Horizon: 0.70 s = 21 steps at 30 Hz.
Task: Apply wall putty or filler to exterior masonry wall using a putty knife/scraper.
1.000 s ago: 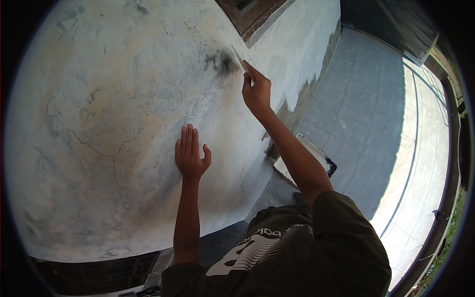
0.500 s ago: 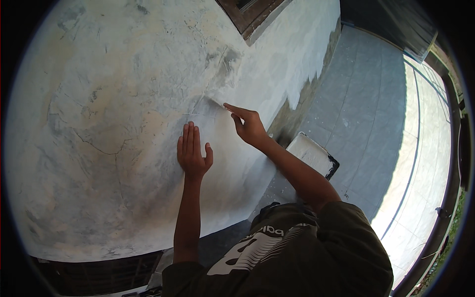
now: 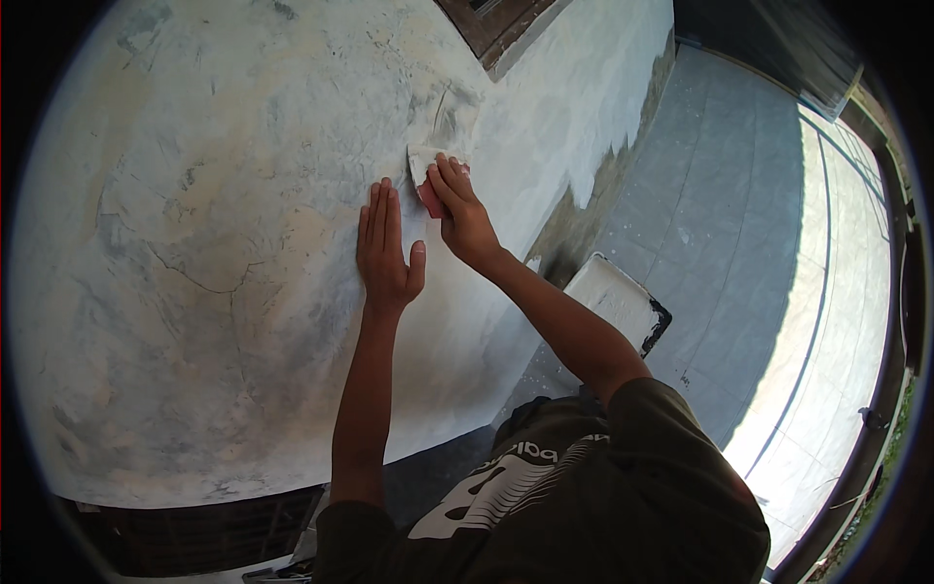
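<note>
A pale, blotchy plastered wall (image 3: 224,380) fills the left and middle of the view. Against it, my right hand (image 3: 469,222) is closed on a flat putty scraper (image 3: 429,198), pinkish red with white putty smeared over its broad end. The scraper's wide edge lies at the wall, just below a dark grey patch with a thin crack. My left hand (image 3: 386,261) rests flat on the wall to the left and slightly lower, fingers together and stretched out, thumb apart, holding nothing.
A white paint tray (image 3: 605,295) with a dark corner stands on the grey tiled floor (image 3: 715,195) to the right. The brown window frame (image 3: 494,34) is above my hands. Dark slatted opening (image 3: 204,533) at lower left. Sunlight covers the floor's far right.
My right hand has moved up and turned, laying the scraper's broad face toward the wall. My left hand has slid upward along the wall, still flat.
</note>
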Available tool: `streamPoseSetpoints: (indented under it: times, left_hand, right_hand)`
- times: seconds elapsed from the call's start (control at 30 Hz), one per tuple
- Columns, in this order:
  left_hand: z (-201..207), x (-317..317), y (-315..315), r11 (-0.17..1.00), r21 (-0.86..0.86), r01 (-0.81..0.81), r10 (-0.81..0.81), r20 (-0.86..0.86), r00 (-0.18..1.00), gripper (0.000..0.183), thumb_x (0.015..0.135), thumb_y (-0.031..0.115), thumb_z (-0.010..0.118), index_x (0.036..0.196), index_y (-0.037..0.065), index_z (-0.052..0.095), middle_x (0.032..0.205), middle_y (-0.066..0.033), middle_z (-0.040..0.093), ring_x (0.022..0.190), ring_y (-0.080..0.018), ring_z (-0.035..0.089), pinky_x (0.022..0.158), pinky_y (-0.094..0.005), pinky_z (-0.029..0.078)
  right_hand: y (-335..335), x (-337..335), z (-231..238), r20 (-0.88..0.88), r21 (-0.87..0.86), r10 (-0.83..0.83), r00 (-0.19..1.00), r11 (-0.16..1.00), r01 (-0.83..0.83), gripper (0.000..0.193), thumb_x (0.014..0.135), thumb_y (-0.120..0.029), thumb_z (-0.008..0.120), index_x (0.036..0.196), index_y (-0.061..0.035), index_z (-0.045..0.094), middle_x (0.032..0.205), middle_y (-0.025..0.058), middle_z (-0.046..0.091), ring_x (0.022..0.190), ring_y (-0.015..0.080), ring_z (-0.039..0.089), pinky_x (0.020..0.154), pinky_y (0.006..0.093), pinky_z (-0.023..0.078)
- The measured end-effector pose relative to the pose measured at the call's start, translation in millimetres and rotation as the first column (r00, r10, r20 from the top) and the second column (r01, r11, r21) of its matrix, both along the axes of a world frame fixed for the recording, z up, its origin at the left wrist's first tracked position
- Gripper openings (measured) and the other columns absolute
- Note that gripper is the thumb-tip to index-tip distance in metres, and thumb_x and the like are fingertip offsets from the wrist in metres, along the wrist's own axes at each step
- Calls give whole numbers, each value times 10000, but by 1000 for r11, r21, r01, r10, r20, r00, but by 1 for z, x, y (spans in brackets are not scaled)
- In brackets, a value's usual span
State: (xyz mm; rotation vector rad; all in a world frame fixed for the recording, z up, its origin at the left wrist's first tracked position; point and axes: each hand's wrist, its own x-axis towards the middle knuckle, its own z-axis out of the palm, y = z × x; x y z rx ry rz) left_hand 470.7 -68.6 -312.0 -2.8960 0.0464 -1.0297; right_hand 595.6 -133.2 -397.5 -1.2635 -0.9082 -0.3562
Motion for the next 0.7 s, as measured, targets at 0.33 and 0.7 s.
streamPoseSetpoints:
  times: [0.33, 0.7]
  left_hand:
    - [4, 7, 2, 997, 79, -18, 21, -40, 999, 657, 948, 304, 422, 1485, -62, 327, 1554, -214, 344, 1460, -360, 300, 1179, -496, 223]
    - [10, 5, 10, 990, 63, 127, -124, -46, 991, 650, 969, 351, 421, 1454, -78, 366, 1512, -244, 393, 1418, -399, 363, 1158, -508, 281]
  right_hand:
    - [-45, 32, -15, -267, 77, 40, 963, 997, -21, 429, 934, 75, 523, 1344, -40, 572, 1226, 192, 662, 1084, 235, 677, 900, 293, 517]
    - [5, 90, 63, -84, 190, -183, 979, 962, 196, 483, 766, 151, 543, 1206, -17, 652, 1249, 194, 640, 1197, 329, 604, 1005, 348, 491]
